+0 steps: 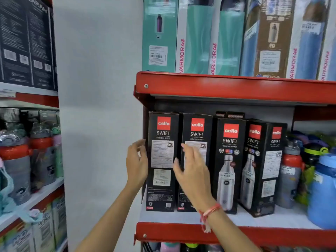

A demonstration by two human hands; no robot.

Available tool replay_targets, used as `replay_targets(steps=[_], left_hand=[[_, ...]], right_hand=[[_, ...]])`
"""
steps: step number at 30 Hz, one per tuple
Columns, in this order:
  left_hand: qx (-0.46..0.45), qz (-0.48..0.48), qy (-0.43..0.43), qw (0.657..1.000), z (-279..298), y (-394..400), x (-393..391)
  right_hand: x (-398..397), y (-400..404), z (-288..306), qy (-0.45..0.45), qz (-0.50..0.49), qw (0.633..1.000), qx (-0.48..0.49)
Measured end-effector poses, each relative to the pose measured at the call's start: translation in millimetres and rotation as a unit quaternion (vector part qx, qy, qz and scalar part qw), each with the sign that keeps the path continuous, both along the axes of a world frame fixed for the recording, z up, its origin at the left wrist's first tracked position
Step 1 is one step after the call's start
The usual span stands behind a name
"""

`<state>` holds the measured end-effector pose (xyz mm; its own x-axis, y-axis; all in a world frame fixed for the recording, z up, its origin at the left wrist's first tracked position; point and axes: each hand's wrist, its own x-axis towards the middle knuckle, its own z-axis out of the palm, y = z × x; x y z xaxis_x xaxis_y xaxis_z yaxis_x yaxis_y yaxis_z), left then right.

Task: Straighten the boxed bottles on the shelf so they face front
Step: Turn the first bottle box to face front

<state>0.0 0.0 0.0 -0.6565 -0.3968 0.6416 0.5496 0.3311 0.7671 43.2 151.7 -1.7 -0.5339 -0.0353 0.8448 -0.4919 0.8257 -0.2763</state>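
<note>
The shelf (236, 218) carries four black boxes; the leftmost box (161, 160) shows its label side. Left hand (136, 160) and right hand (192, 171) flank it, grips open, empty. Clamp both sides, rotate until the bottle picture faces front.

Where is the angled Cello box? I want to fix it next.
The angled box stands fourth from the left on the middle shelf, between a front-facing box and a red-capped bottle.
</note>
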Motion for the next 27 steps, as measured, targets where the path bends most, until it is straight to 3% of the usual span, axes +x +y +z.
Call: replay_targets(steps=[2,5,7,13,20,24,27], left_hand=[[0.047,-0.045,-0.081,0.995,-4.2,0.5,-4.3],[0.045,-0.143,-0.205,0.967,-18.4,0.5,-12.3],[0.049,-0.212,-0.242,0.946,-23.3,2.8,-11.6],[0.010,-0.302,-0.235,0.924,-6.6,-1.2,13.1],[0.012,-0.291,-0.182,0.939,2.1,-16.1,41.5],[0.049,-0.250,-0.114,0.960,0.2,-16.6,55.1],[0.017,-0.235,-0.084,0.968,-3.7,-20.2,62.2]], right_hand=[[4.0,-9.2,-10.1,-0.069,-0.008,0.997,-0.013],[9.3,-22.5,-33.0,-0.138,-0.017,0.990,-0.022],[10.9,-31.0,-41.0,-0.162,-0.036,0.986,-0.035],[17.1,-35.3,-31.3,-0.178,-0.038,0.983,-0.019],[34.4,-16.1,-9.6,-0.161,0.034,0.986,-0.034],[20.8,-6.4,-3.6,-0.167,0.125,0.976,-0.065],[9.2,-0.1,-2.1,-0.193,0.217,0.952,-0.096]])
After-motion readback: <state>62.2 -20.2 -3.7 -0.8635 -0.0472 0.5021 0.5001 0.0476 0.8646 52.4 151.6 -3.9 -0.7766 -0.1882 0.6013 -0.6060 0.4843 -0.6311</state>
